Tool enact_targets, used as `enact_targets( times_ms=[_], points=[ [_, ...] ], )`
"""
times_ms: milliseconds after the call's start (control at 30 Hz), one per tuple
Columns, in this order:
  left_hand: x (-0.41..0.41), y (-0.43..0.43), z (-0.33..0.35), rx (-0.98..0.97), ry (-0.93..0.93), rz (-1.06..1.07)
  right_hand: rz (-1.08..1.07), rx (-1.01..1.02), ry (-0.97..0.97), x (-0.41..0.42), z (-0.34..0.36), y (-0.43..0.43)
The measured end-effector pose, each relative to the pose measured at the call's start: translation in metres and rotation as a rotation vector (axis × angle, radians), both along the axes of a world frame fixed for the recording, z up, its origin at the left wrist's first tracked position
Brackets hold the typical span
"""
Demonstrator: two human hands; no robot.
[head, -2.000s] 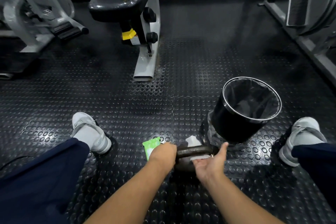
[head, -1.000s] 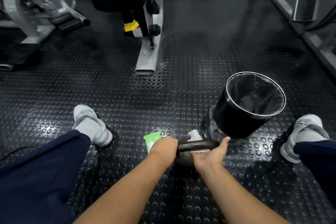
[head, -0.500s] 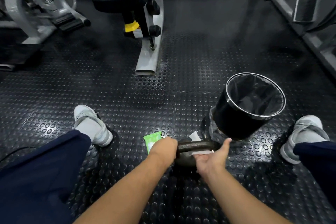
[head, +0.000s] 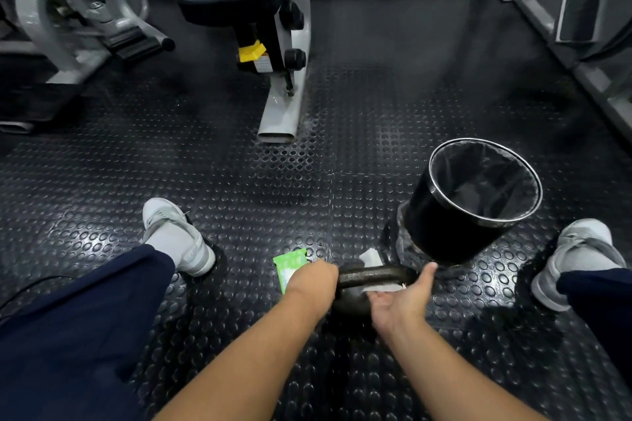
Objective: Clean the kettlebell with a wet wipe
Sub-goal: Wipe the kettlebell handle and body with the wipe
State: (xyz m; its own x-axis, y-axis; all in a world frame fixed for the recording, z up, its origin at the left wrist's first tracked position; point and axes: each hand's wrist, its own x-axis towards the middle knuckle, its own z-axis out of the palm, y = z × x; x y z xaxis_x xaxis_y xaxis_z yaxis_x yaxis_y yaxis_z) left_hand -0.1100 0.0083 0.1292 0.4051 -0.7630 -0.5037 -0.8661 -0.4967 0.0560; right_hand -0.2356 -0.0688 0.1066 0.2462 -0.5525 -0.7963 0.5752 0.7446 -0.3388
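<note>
studded rubber floor (head: 239,181); kettlebell (head: 352,302) likely heavy, rigid; left hand (head: 313,278) clamps its handle (head: 372,275), right hand (head: 402,297) flat, pressing wet wipe (head: 386,288).

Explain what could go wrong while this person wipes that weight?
The left hand grips only one end of the kettlebell handle, so it might tip toward the legs. The right hand presses the wipe under that handle and could get pinched. The nearby bin may get knocked.
</note>
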Motion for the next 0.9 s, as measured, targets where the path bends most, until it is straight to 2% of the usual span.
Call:
enact_targets(
  times_ms=[167,233,367,433,500,733,833,900],
  points=[
    [-0.002,0.001,0.0,-0.026,-0.031,0.006,0.272,-0.105,-0.019,0.025,-0.004,0.035],
    [-0.003,0.001,0.001,-0.028,-0.033,0.013,0.294,-0.097,-0.008,0.026,-0.006,0.042],
    [-0.002,0.001,0.004,-0.005,-0.001,0.02,0.131,-0.015,-0.105,0.008,-0.006,0.016],
    [-0.003,0.0,0.003,-0.005,0.011,0.026,0.004,0.037,-0.069,-0.007,-0.001,0.002],
    [-0.003,0.0,0.002,-0.017,-0.001,0.017,0.005,0.025,-0.056,-0.007,0.003,0.0],
    [-0.002,0.003,0.001,-0.019,-0.047,-0.025,0.449,-0.125,-0.099,0.007,-0.013,0.038],
    [-0.002,0.002,0.003,-0.015,-0.047,-0.033,0.317,-0.088,-0.137,-0.005,-0.009,0.012],
    [-0.002,0.001,0.004,-0.014,-0.035,-0.016,0.14,-0.023,-0.042,-0.009,-0.004,-0.001]
  ],
)
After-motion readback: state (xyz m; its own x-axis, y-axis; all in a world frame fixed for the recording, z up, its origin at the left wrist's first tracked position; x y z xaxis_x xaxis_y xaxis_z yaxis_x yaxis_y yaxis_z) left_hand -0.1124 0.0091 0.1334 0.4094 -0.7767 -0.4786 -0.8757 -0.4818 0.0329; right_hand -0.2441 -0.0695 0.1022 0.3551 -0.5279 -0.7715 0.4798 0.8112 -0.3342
